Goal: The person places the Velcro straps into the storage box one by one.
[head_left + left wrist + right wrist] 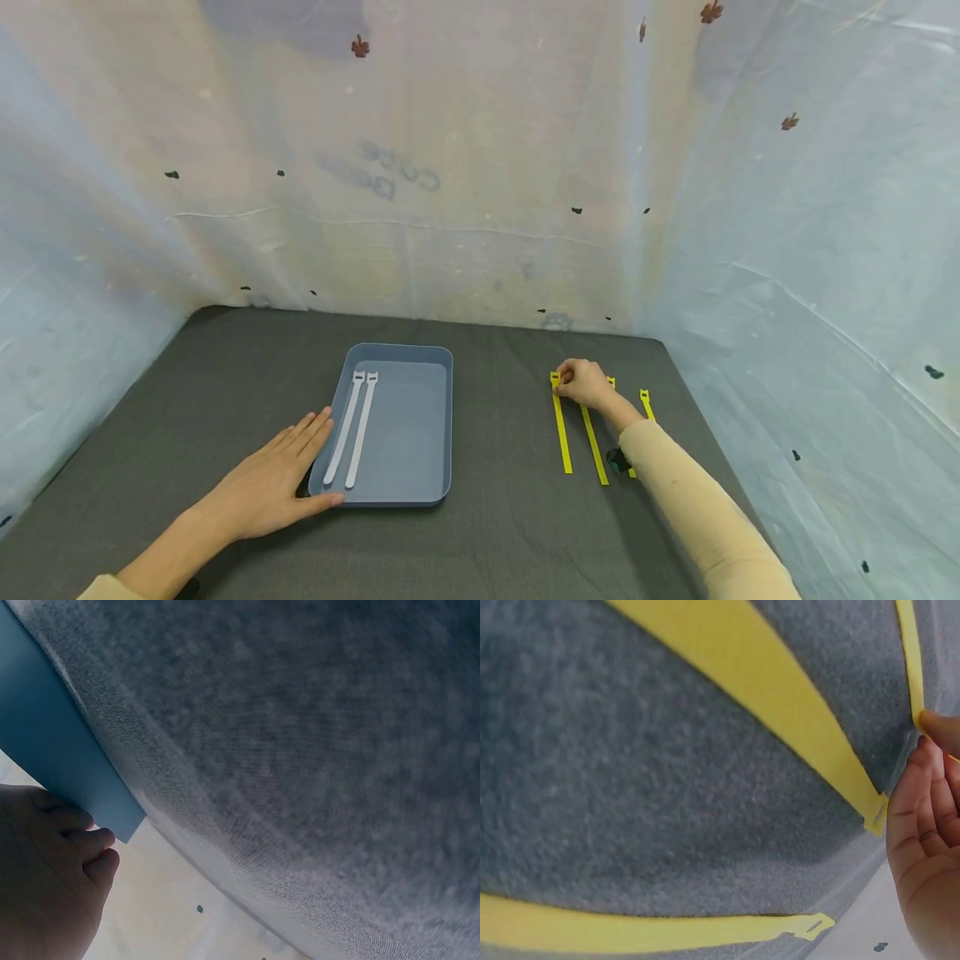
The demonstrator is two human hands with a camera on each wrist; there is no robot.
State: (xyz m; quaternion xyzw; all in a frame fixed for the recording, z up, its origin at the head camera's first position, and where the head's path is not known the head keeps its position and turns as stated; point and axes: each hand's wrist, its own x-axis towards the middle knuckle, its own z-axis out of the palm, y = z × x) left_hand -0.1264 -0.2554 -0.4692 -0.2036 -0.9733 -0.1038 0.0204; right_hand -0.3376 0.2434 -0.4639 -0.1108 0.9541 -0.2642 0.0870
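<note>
My right hand (587, 383) pinches the leftmost yellow cable tie (562, 433), a flat strap with a slotted head, between thumb and fingers near that head. In the right wrist view, the pinched tie (911, 664) bends where the thumb meets it. Several more yellow ties lie beside it, among them one on the far right (646, 403); my hand and sleeve cover parts of them. My left hand (273, 479) lies with straight fingers at the left rim of a blue-grey tray (405, 502), thumb on its near left corner. Two white cable ties (361, 442) lie side by side in the tray.
Dark grey cloth (495, 533) covers the table. Translucent plastic sheeting (480, 258) rises behind it and along both sides. A small black object (618, 459) shows at my right wrist.
</note>
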